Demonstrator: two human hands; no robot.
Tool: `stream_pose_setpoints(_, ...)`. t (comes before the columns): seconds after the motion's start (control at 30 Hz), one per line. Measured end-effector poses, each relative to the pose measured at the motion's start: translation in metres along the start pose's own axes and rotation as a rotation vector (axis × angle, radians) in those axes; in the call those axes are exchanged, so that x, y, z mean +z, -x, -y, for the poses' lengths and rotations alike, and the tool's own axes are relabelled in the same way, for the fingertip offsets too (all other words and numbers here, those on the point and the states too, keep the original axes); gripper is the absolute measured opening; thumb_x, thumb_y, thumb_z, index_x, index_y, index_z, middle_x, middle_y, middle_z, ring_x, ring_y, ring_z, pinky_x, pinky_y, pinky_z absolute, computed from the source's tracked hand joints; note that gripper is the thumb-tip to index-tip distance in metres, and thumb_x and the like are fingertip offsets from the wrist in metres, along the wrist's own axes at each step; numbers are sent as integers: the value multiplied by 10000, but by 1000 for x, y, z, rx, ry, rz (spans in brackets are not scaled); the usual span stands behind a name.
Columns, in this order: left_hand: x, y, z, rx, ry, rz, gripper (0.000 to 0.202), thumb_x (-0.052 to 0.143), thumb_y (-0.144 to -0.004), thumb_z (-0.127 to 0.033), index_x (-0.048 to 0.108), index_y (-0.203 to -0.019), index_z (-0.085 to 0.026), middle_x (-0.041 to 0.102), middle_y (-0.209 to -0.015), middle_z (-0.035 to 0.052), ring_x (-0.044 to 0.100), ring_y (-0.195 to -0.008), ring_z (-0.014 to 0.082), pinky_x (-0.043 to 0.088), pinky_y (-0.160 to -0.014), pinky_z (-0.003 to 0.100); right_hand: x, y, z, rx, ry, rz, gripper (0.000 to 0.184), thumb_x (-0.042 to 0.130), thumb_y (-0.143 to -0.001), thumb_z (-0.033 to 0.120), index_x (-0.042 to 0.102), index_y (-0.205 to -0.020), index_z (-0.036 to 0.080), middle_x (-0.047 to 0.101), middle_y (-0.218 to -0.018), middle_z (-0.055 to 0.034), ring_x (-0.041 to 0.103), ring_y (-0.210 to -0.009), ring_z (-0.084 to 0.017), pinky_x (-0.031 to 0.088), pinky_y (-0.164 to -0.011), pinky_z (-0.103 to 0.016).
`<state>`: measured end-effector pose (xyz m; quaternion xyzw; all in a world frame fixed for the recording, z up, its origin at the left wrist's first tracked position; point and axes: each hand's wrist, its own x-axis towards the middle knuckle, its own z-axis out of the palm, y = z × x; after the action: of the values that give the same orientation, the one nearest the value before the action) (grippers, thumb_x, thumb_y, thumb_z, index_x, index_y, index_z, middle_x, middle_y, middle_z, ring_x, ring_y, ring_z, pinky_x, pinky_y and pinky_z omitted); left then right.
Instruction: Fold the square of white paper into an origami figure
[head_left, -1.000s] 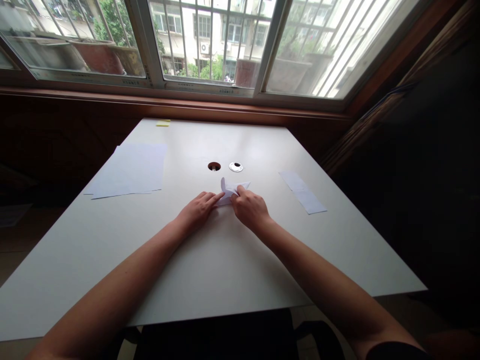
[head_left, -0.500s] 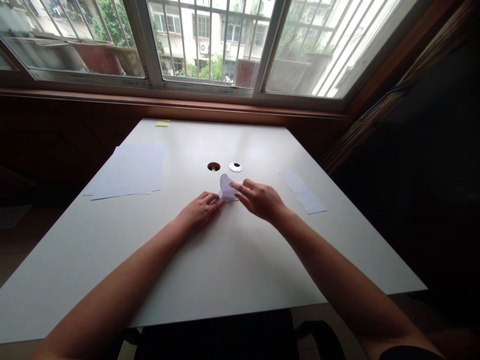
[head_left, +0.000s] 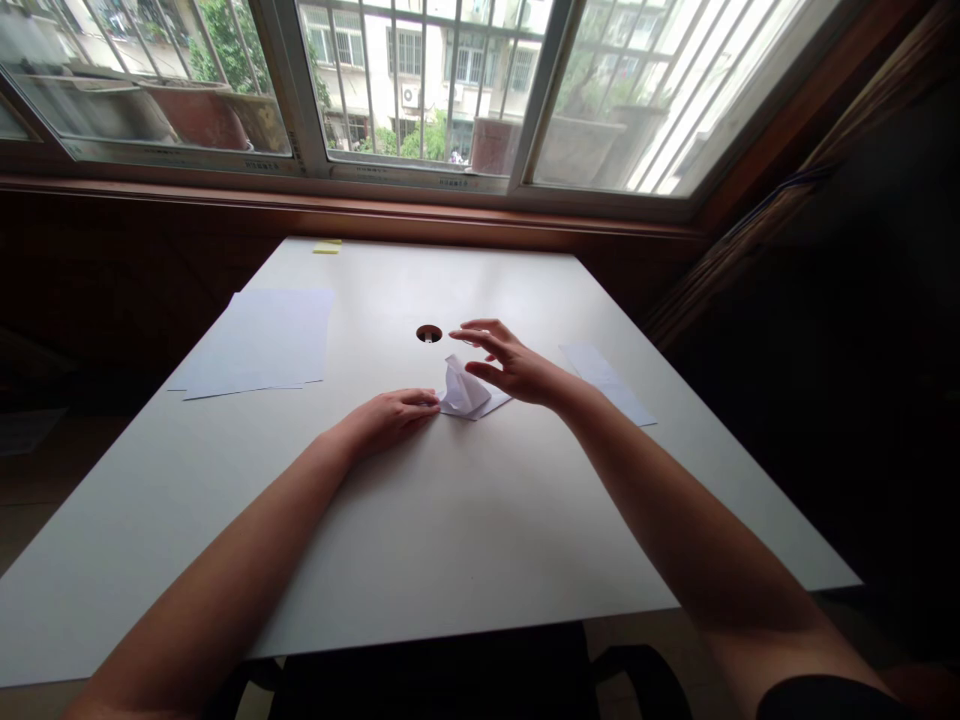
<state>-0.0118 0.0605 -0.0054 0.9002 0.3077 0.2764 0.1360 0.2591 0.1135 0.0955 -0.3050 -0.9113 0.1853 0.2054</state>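
We have the folded paper (head_left: 466, 392) between the left and right edges of the worktop (head_left: 465, 540), part of it standing up. Our left hand (head_left: 390, 418) touches its left end; we cannot tell whether that grip clamps it. Our right hand (head_left: 514, 365) hovers by the paper, grip apart. White sheets (head_left: 262, 340) lie along the worktop's left edge.
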Motion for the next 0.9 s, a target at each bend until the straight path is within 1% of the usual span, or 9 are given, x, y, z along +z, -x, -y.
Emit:
stream_pose_setpoints(0.07,-3,1,0,19,60,-2,267,557,-961,-215,707,-1177,-255,678,-1263,53,617,-1225,218,508,-1071,380,2,-4,10,-36,-7,12,417,505,-983,412,491,-1390,324,369,-1478,-92,400,-1358,-251,392,-1094,-481)
stream_pose_setpoints(0.1,-5,1,0,26,88,-4,246,574,-951,-214,723,-1144,-249,692,-1236,58,629,-1209,216,519,-1059,369,3,-5,14,-64,-13,15,372,524,-972,425,555,-1322,303,375,-1481,-88,387,-1367,-250,373,-1105,-472)
stream_pose_setpoints(0.13,-5,2,0,29,116,-8,227,590,-943,-216,736,-1115,-243,703,-1213,64,642,-1191,215,530,-1047,362,5,-7,17,-88,-24,23,321,549,-958,438,616,-1229,278,386,-1479,-87,391,-1361,-249,360,-1109,-464)
stream_pose_setpoints(0.2,-7,3,-1,26,157,-11,204,611,-932,-226,747,-1084,-237,712,-1189,72,666,-1151,213,544,-1028,355,8,-10,22,-130,-57,50,275,587,-934,445,656,-1096,234,488,-1396,-98,432,-1317,-246,343,-1103,-463)
stream_pose_setpoints(0.3,-7,4,-1,19,179,2,203,622,-926,-236,747,-1084,-235,713,-1185,77,697,-1081,203,564,-993,344,11,-14,26,-113,-138,77,311,658,-880,450,628,-1065,202,618,-1183,-95,528,-1167,-236,407,-1011,-424)
stream_pose_setpoints(0.43,-7,5,-1,13,167,12,206,609,-931,-227,746,-1084,-246,711,-1190,63,698,-1070,191,566,-978,326,9,-16,28,-57,-159,104,403,726,-815,467,628,-1101,200,634,-981,-61,555,-1009,-215,451,-881,-349)
stream_pose_setpoints(0.53,-8,5,-2,22,173,9,193,601,-935,-223,751,-1056,-239,712,-1182,66,679,-1119,202,556,-996,333,3,-13,28,-68,-125,115,319,698,-843,479,671,-987,196,646,-870,-52,531,-1004,-222,441,-861,-336)
stream_pose_setpoints(0.67,-9,6,-2,25,164,15,189,581,-947,-228,750,-1031,-231,709,-1181,68,660,-1155,206,552,-1000,336,-5,-5,29,-115,-67,108,268,654,-891,442,657,-820,183,662,-825,-57,528,-928,-212,432,-822,-322)
stream_pose_setpoints(0.9,-9,7,-1,8,100,-4,179,576,-951,-247,749,-989,-226,688,-1216,69,684,-1072,180,561,-950,307,-10,4,30,-170,120,84,228,651,-901,378,625,-790,180,629,-822,-63,520,-899,-215,433,-821,-345)
